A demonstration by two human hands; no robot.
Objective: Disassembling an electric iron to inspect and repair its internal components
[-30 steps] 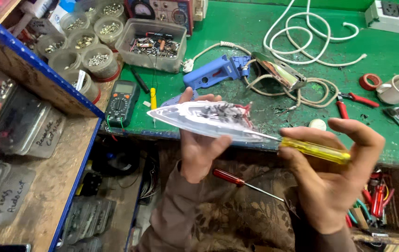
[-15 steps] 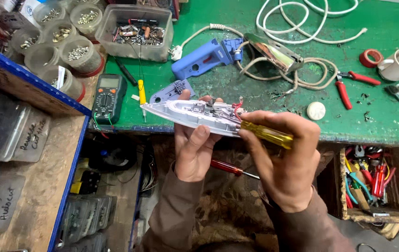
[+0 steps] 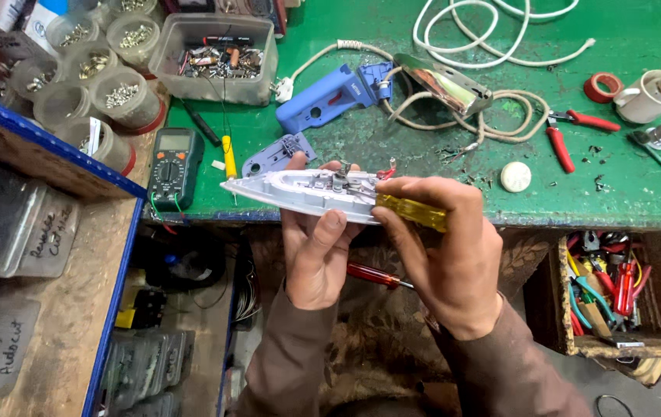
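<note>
Two hands working on a grey, pointed plastic-and-metal iron base [image 3: 299, 189] at the near edge of the green table [image 3: 423, 185].

The left hand [image 3: 316, 251] grips the base from below; the right hand [image 3: 442, 251] is closed around a yellow translucent-handled screwdriver [image 3: 411, 212], its tip at the base's wiring.

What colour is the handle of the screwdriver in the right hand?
Translucent yellow screwdriver handle, seen in the head view.
</note>
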